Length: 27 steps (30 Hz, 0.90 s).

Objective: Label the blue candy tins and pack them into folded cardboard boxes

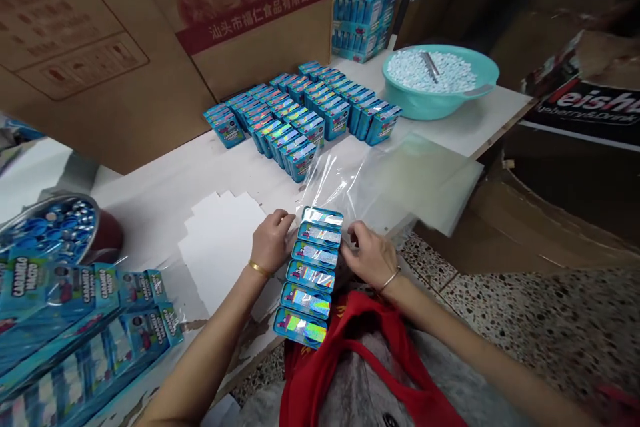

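Note:
A row of several small blue tins (311, 275) with shiny, rainbow-coloured lids stretches from the table's near edge toward a clear plastic bag (330, 177). The far end of the row meets the bag's mouth; whether it lies inside is hard to tell through the glare. On the left side, my left hand (271, 240) is closed, its fingertips at the bag's edge beside the far tins. My right hand (371, 257), also closed, has curled fingers and thumb at the bag's edge on the other side. The film between the fingers is barely visible.
White cards (220, 240) lie fanned out at left. Blue tins (295, 113) stand in rows behind. A turquoise basin (425, 103) holds pale candies and a scoop. More clear bags (425, 180) lie right. Wrapped packs (90, 340), a metal bowl (107, 233) and a large carton (150, 93) stand around.

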Motion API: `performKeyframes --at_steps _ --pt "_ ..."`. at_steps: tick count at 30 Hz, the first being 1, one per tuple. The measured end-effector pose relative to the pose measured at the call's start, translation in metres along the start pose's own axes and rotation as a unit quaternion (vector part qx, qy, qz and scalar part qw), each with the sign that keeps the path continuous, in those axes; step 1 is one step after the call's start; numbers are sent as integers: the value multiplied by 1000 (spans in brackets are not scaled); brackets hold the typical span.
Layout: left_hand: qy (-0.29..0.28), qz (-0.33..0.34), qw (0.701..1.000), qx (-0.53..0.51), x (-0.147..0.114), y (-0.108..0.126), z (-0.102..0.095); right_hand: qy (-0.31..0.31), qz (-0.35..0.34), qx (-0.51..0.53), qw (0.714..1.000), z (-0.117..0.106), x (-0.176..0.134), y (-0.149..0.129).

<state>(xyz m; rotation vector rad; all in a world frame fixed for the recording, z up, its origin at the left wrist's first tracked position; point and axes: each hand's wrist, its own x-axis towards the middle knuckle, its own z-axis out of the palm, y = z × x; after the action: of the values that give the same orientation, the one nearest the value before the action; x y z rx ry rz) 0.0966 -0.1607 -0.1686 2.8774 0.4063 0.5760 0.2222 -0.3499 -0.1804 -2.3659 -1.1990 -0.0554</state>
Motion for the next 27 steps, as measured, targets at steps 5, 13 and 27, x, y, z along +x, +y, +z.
performKeyframes --at_steps 5,13,27 --pt "-42 -39 998 10 -2 0 16 -117 136 -30 983 1 5 1" --pt "29 -50 998 9 -15 5 12 -199 71 -107 972 -1 12 -8" --pt "166 -156 974 0 -95 43 -13 -145 -169 -74 972 6 3 -25"
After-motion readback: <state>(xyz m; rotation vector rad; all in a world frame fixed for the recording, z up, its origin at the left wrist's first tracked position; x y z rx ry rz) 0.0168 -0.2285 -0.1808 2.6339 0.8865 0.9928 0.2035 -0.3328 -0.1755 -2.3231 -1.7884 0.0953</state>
